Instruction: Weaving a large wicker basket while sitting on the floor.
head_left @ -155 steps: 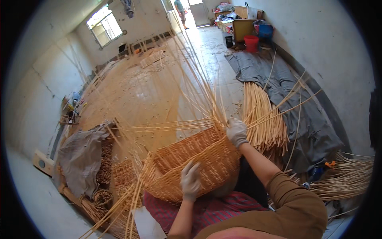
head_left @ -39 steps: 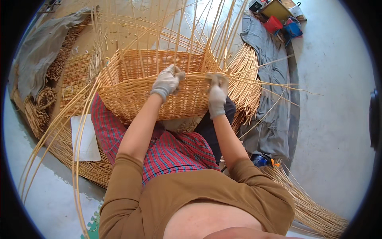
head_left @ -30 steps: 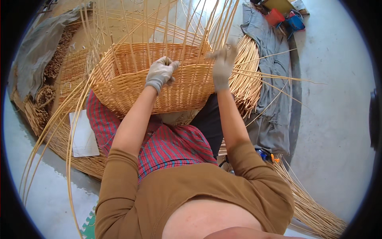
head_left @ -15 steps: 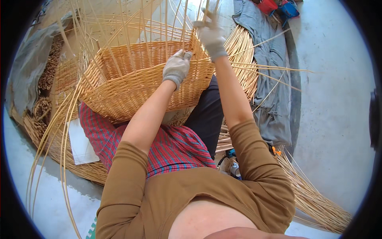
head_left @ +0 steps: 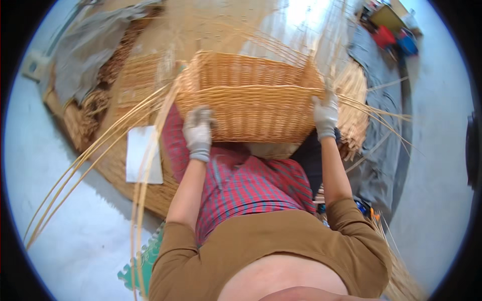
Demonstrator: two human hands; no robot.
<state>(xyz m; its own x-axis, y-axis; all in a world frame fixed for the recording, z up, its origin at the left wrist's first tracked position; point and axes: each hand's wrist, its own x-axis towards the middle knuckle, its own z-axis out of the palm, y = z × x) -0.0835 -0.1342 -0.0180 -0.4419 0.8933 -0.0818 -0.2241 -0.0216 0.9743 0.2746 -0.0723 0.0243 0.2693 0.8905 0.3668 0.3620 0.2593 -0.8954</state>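
An oblong golden wicker basket (head_left: 258, 116) stands over my lap, its long front wall facing me. My left hand (head_left: 198, 133), in a pale knit glove, is at the lower left part of that wall, fingers curled against the weave and somewhat blurred. At the right end, my right hand (head_left: 326, 114), gloved alike, grips the corner just below the rim. Long loose canes (head_left: 103, 143) stick out from the left corner toward the lower left. More canes (head_left: 374, 106) point out to the right. Upright stakes behind the far wall are smeared by motion.
A red checked cloth (head_left: 246, 183) covers my lap. On the left lie a white board (head_left: 144, 154) and bundled canes under grey sheeting (head_left: 93, 55). To the right, a cane bundle (head_left: 351, 108) rests on grey-blue cloth (head_left: 384, 165). Red (head_left: 384, 36) and blue (head_left: 407, 45) containers stand far right.
The basket has turned so its front wall lies level across my view. My right hand has come down from the upright stakes to the right corner; my left has moved from the rim to the lower left.
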